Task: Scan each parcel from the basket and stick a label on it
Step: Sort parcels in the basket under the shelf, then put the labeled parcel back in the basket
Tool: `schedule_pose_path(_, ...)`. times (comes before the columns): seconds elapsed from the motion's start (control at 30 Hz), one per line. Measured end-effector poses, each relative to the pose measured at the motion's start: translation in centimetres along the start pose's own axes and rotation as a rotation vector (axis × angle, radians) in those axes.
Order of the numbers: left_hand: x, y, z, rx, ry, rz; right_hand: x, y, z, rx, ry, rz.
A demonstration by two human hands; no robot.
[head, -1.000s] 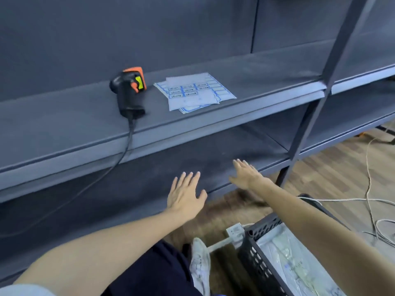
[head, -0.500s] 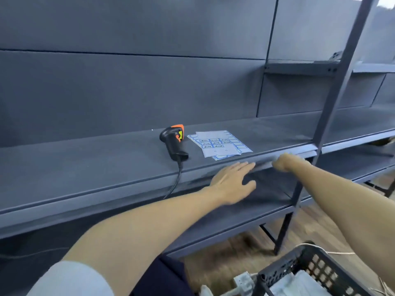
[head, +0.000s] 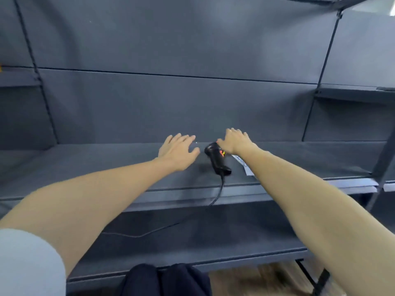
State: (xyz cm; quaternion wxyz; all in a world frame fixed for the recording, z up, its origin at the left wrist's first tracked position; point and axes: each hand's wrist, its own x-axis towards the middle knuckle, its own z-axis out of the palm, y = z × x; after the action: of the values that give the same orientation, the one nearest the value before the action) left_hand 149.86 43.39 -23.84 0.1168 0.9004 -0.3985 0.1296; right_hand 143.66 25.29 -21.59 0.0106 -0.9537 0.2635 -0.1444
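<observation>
From the head camera, both arms reach out over a dark grey shelf (head: 85, 167). The left hand (head: 177, 151) is flat above the shelf with its fingers straight and holds nothing. The right hand (head: 235, 142) has its fingers spread and holds nothing, just above the top of the black scanner (head: 217, 160). The scanner lies on the shelf between the hands. Its cord (head: 218, 193) hangs over the front edge. A corner of the label sheets (head: 245, 167) peeks out under the right arm. No parcel or basket is in view.

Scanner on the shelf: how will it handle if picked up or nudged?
The scanner lies on its side, so it likely slides rather than tips. Its hard moulded body looks stiff and easy to grip. The cable drooping off the shelf edge may drag or tug at it when lifted.
</observation>
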Motion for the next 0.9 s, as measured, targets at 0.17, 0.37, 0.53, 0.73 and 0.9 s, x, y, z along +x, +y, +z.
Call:
schedule_pose_path(0.17, -4.1, -9.1, -1.5, 0.059, 0.003, -0.275, 0.6, -11.5, 2.2, 0.045, -0.025, -0.286)
schedule_pose_path(0.37, -11.2, -17.4, -2.5, 0.141, 0.037, -0.586, -2.3, -22.9, 5.0, 0.113, -0.059, -0.592)
schedule_pose_path(0.53, -18.4, -20.3, -3.0, 0.145, 0.122, -0.806, -6.3, -30.5, 5.8, 0.207, -0.071, -0.811)
schedule_pose_path(0.73, -26.7, -22.0, -0.5, 0.123, 0.246, -0.98, -14.0, -36.3, 7.2, 0.392, -0.199, -0.987)
schedule_pose_path(0.9, -35.2, -22.4, 5.7, 0.016, 0.156, -1.2, -20.0, -39.6, 12.3, 0.458, -0.384, -1.102)
